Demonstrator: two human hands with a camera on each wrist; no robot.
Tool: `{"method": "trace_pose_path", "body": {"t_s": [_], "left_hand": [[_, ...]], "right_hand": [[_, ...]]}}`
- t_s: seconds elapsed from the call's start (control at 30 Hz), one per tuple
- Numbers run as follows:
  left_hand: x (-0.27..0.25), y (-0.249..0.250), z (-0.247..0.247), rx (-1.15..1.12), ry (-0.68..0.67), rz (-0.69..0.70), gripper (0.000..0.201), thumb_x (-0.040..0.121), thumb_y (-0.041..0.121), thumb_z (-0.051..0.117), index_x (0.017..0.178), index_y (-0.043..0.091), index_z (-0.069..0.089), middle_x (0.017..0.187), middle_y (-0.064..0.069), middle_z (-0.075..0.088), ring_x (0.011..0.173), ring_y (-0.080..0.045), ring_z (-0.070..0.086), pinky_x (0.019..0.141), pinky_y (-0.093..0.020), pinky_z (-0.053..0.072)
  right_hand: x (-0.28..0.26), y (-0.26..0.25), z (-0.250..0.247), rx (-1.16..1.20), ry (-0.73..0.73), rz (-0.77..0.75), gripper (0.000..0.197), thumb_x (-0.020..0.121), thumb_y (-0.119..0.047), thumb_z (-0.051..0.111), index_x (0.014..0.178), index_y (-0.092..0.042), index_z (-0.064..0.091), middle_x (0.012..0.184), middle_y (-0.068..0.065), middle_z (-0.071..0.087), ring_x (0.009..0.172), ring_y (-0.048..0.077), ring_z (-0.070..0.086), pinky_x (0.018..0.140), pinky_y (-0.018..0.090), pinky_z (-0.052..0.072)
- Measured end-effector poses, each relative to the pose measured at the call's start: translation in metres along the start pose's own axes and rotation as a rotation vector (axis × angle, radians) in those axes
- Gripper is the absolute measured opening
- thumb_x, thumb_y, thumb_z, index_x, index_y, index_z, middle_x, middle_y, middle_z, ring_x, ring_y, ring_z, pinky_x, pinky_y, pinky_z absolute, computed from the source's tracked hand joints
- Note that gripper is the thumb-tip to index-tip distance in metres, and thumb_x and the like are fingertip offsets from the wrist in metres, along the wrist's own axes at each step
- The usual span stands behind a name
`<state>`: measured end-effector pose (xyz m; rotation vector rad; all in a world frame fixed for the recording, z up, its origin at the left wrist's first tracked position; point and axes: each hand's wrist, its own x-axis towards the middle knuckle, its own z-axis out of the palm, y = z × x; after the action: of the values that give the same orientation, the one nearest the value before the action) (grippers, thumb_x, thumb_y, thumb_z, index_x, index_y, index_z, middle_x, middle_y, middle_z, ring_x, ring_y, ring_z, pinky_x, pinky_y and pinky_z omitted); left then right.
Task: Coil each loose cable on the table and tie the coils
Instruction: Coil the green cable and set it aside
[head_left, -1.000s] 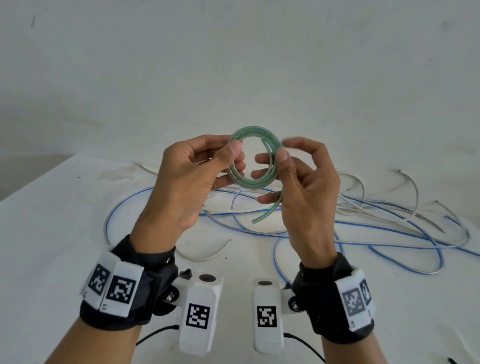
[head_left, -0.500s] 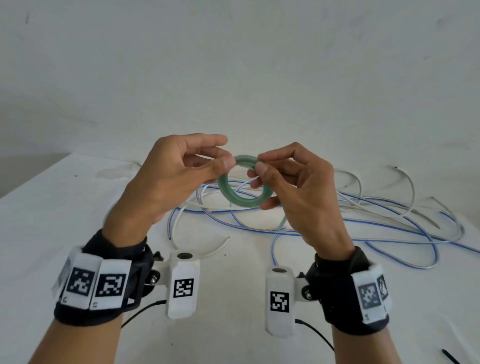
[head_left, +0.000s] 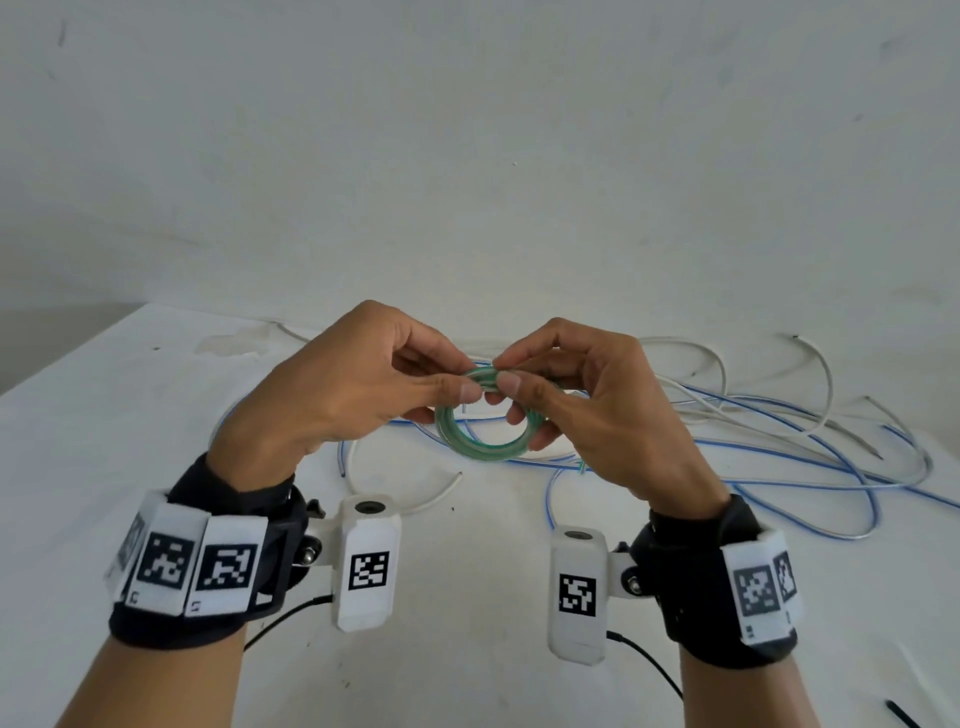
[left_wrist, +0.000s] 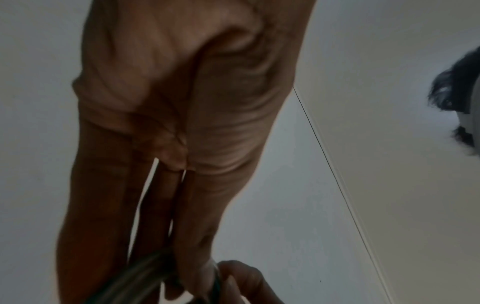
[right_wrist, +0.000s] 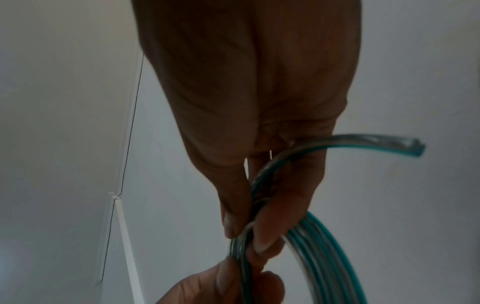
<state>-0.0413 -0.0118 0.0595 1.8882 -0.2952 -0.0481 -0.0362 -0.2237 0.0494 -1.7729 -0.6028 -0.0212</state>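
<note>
A small coil of green and clear flat cable (head_left: 480, 448) hangs in the air above the white table (head_left: 104, 441). My left hand (head_left: 363, 384) pinches the top of the coil between thumb and fingers. My right hand (head_left: 582, 400) pinches the same top part from the other side, thumb tip close to the left thumb. In the right wrist view the green coil (right_wrist: 327, 253) runs between the thumb and forefinger, and its loose cut end (right_wrist: 405, 145) sticks out to the right. The left wrist view shows the coil (left_wrist: 140, 275) blurred at my fingertips.
Loose blue cables (head_left: 810, 457) and white cables (head_left: 810, 384) lie tangled across the table behind and to the right of my hands. A short white cable end (head_left: 436, 493) lies below the left hand. A thin black object (head_left: 904, 719) sits at the bottom right corner.
Both hands have come down toward the table with the coil. The coil has tilted from facing me to lying flatter, and both thumbs have met at its top.
</note>
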Motion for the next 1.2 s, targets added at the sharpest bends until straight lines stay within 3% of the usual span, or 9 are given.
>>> {"method": "trace_pose_path", "body": {"t_s": [0.1, 0.23, 0.3, 0.43, 0.67, 0.9, 1.03, 1.2], "left_hand": [[0.001, -0.002, -0.002, -0.031, 0.061, 0.006, 0.034, 0.061, 0.032, 0.081, 0.091, 0.015, 0.079, 0.083, -0.007, 0.079, 0.086, -0.026, 0.077, 0.08, -0.034, 0.063], [0.001, -0.002, -0.008, -0.107, 0.128, 0.011, 0.029, 0.064, 0.03, 0.08, 0.089, 0.015, 0.079, 0.083, -0.01, 0.079, 0.079, -0.02, 0.077, 0.074, -0.027, 0.062], [0.0, 0.0, -0.01, -0.153, 0.136, 0.018, 0.03, 0.07, 0.028, 0.076, 0.093, 0.009, 0.077, 0.084, -0.01, 0.079, 0.076, -0.014, 0.075, 0.069, -0.021, 0.059], [-0.001, 0.005, -0.008, -0.256, 0.239, 0.054, 0.027, 0.073, 0.025, 0.074, 0.095, 0.008, 0.075, 0.082, -0.009, 0.078, 0.073, -0.012, 0.075, 0.064, -0.019, 0.058], [0.0, 0.01, -0.003, -0.374, 0.34, 0.072, 0.023, 0.082, 0.022, 0.073, 0.101, 0.009, 0.075, 0.086, -0.006, 0.079, 0.079, -0.015, 0.076, 0.066, -0.019, 0.057], [0.001, 0.009, -0.001, -0.306, 0.269, 0.107, 0.041, 0.073, 0.015, 0.08, 0.114, 0.012, 0.073, 0.095, -0.016, 0.077, 0.083, -0.023, 0.075, 0.078, -0.033, 0.063], [-0.001, 0.008, -0.001, -0.296, 0.217, 0.118, 0.032, 0.073, 0.01, 0.078, 0.105, 0.009, 0.075, 0.088, -0.012, 0.078, 0.077, -0.021, 0.075, 0.072, -0.028, 0.061], [0.001, 0.011, 0.002, -0.389, 0.281, 0.15, 0.03, 0.076, 0.008, 0.077, 0.106, 0.005, 0.075, 0.081, -0.01, 0.077, 0.071, -0.017, 0.073, 0.069, -0.026, 0.06]], "right_hand": [[0.001, 0.001, 0.0, 0.014, 0.012, -0.007, 0.009, 0.098, -0.007, 0.065, 0.099, -0.013, 0.072, 0.09, 0.007, 0.077, 0.081, 0.021, 0.075, 0.054, 0.03, 0.057], [0.002, 0.002, -0.003, 0.041, 0.069, -0.016, 0.024, 0.103, -0.006, 0.056, 0.113, -0.019, 0.073, 0.1, 0.007, 0.077, 0.095, 0.026, 0.075, 0.059, 0.035, 0.062], [0.002, 0.002, -0.002, 0.092, 0.139, -0.005, 0.018, 0.102, -0.008, 0.058, 0.111, -0.017, 0.071, 0.095, 0.008, 0.078, 0.092, 0.025, 0.076, 0.058, 0.034, 0.061], [0.003, -0.002, 0.007, 0.195, 0.221, -0.017, 0.011, 0.099, -0.009, 0.062, 0.107, -0.014, 0.068, 0.09, 0.006, 0.079, 0.085, 0.021, 0.077, 0.054, 0.03, 0.059], [0.004, -0.007, 0.016, 0.221, 0.253, -0.058, 0.034, 0.1, -0.012, 0.062, 0.13, -0.028, 0.062, 0.094, 0.007, 0.079, 0.084, 0.02, 0.076, 0.056, 0.031, 0.061], [0.004, -0.003, 0.01, 0.161, 0.25, -0.069, 0.032, 0.101, -0.01, 0.06, 0.126, -0.028, 0.066, 0.089, 0.008, 0.078, 0.077, 0.017, 0.073, 0.059, 0.028, 0.06], [0.004, -0.005, 0.01, 0.155, 0.229, -0.052, 0.033, 0.1, -0.013, 0.063, 0.129, -0.028, 0.061, 0.089, 0.004, 0.079, 0.075, 0.018, 0.073, 0.059, 0.03, 0.06], [0.004, -0.007, 0.016, 0.231, 0.364, -0.057, 0.011, 0.098, -0.013, 0.065, 0.106, -0.011, 0.058, 0.089, 0.005, 0.08, 0.072, 0.026, 0.076, 0.053, 0.03, 0.059]]}}
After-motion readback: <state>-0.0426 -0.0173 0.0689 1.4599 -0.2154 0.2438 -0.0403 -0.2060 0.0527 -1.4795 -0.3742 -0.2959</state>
